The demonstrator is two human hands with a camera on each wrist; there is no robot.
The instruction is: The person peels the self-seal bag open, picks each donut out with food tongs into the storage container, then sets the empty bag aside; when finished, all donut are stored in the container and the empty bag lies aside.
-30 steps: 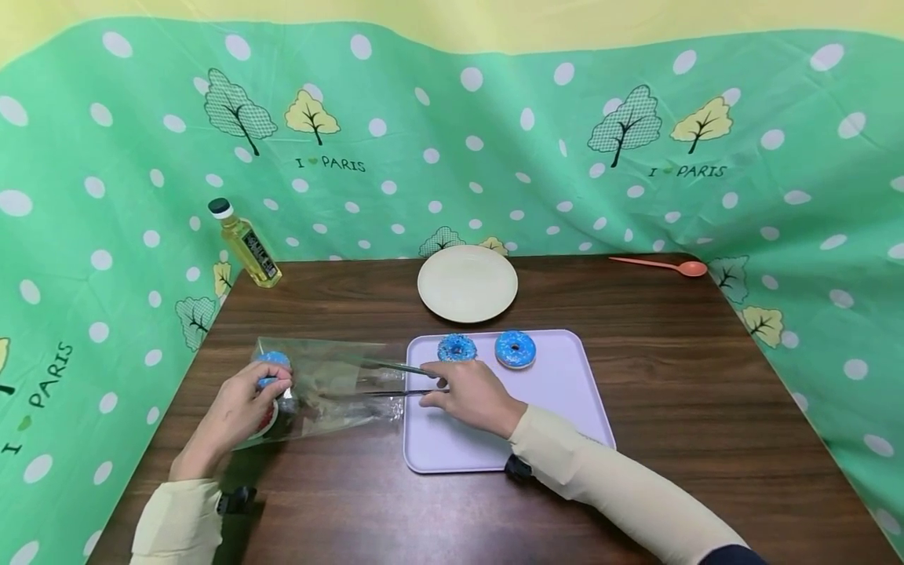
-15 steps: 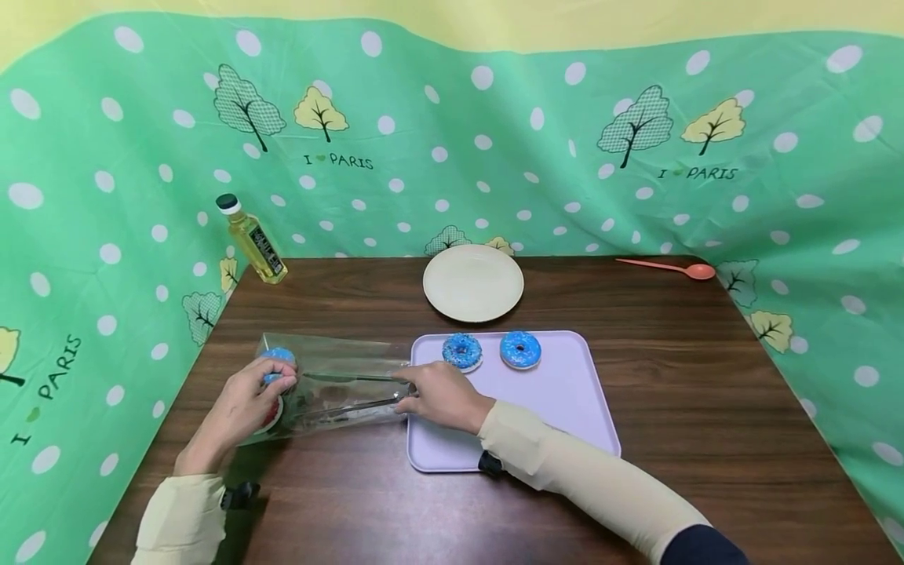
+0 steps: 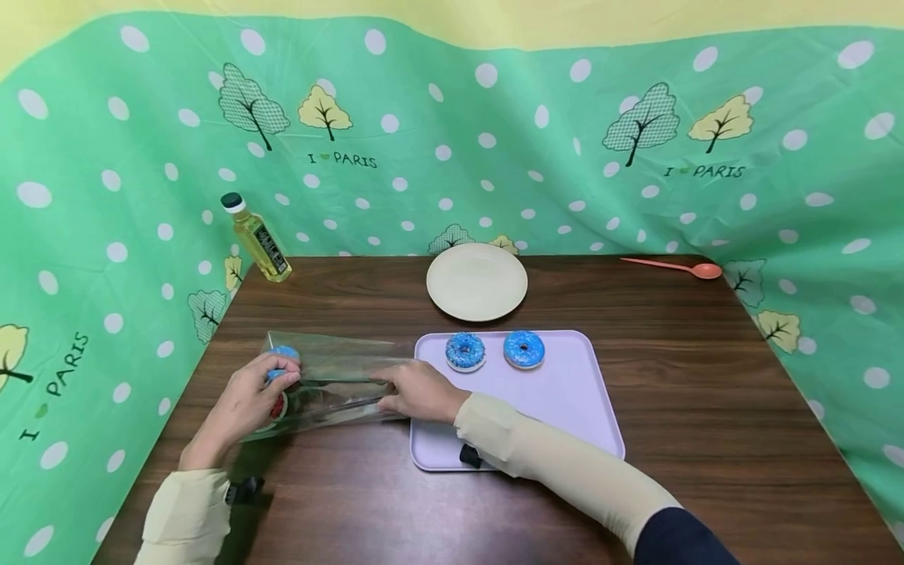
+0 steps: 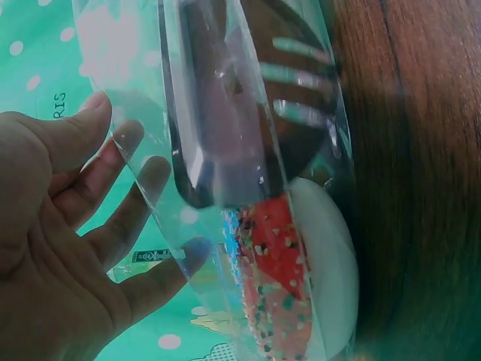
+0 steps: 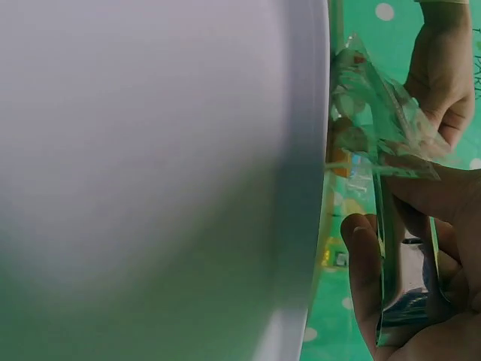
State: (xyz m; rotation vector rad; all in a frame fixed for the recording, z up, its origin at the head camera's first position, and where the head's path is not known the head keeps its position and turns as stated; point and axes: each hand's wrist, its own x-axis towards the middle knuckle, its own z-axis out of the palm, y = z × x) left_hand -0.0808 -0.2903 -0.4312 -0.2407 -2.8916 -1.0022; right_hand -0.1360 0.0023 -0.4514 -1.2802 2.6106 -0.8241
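On the left of the table, my left hand [image 3: 243, 396] pinches the clear plastic bag [image 3: 339, 357] near its closed end. Inside the bag are a blue-iced donut [image 3: 285, 353] and a red-iced donut with sprinkles [image 4: 274, 248]. My right hand [image 3: 424, 392] grips metal tongs [image 5: 409, 278] at their bent end, by the bag's mouth. The tongs reach into the bag, and their dark slotted head [image 4: 225, 143] lies close to the red donut. Whether the tongs touch a donut, I cannot tell.
Right of the bag, a lilac tray [image 3: 558, 392] carries two blue donuts [image 3: 464, 351]. Behind it lies a cream plate [image 3: 476, 282]. An oil bottle [image 3: 261, 243] stands at the back left, and an orange spoon [image 3: 678, 267] lies at the back right.
My right hand has moved left, pushing the tongs deeper into the bag. The left hand keeps its hold near the bag's closed end.
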